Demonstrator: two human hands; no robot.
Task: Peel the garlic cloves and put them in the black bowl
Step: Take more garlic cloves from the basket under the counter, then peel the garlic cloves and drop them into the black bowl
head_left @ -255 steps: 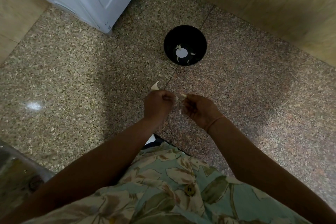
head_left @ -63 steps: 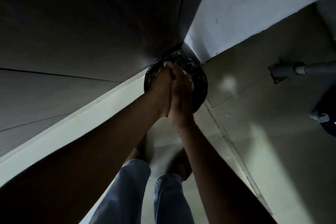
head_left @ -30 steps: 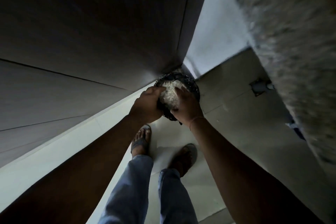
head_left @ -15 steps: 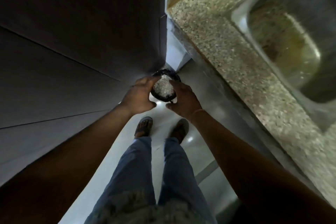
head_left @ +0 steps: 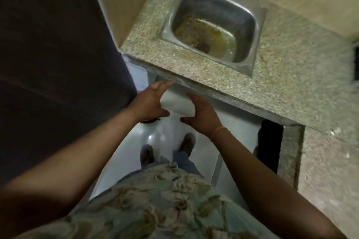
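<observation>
No black bowl or garlic clove shows in the head view. My left hand (head_left: 153, 103) is held out in front of me with straight fingers, just below the counter edge. My right hand (head_left: 202, 114) hovers beside it, fingers relaxed and apart, palm turned towards the left hand. Neither hand holds anything, and only a white cabinet front (head_left: 177, 105) shows between them. A sliver of a dark round thing (head_left: 150, 121) peeks out under my left hand; the rest is hidden.
A steel sink (head_left: 213, 25) with brownish residue sits in a speckled granite counter (head_left: 272, 93) ahead. A dark wall (head_left: 48, 44) rises on the left. A dark opening (head_left: 270, 145) lies under the counter at right. My sandalled feet (head_left: 167, 149) stand on the pale floor.
The view swung from the dark container of white peels on the floor up to the sink counter. Both hands have come away from that container and now hang open with nothing in them.
</observation>
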